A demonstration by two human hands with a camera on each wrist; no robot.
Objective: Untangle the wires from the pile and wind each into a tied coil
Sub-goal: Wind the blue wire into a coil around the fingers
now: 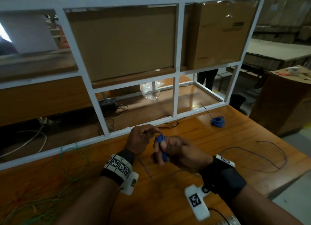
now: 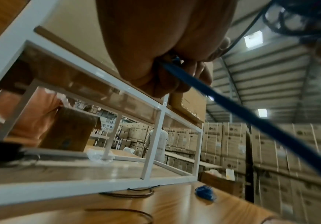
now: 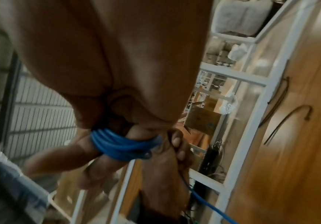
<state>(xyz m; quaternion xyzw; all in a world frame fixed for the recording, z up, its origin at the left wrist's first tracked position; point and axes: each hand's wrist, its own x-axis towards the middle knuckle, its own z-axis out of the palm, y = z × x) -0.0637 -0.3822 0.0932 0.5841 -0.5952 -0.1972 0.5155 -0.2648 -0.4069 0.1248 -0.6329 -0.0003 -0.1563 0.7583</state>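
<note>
Above the wooden worktop (image 1: 218, 150), the right hand (image 1: 175, 150) grips a wound blue wire coil (image 1: 161, 145) while the left hand (image 1: 141, 139) pinches its loose end (image 2: 177, 60), seemingly mid-winding, with tying off likely next.

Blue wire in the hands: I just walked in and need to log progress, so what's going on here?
A person is winding a blue wire into a coil. The right hand grips the bundle while the left hand pinches its free end. A finished blue coil lies on the wooden table; green wires remain loose.
</note>
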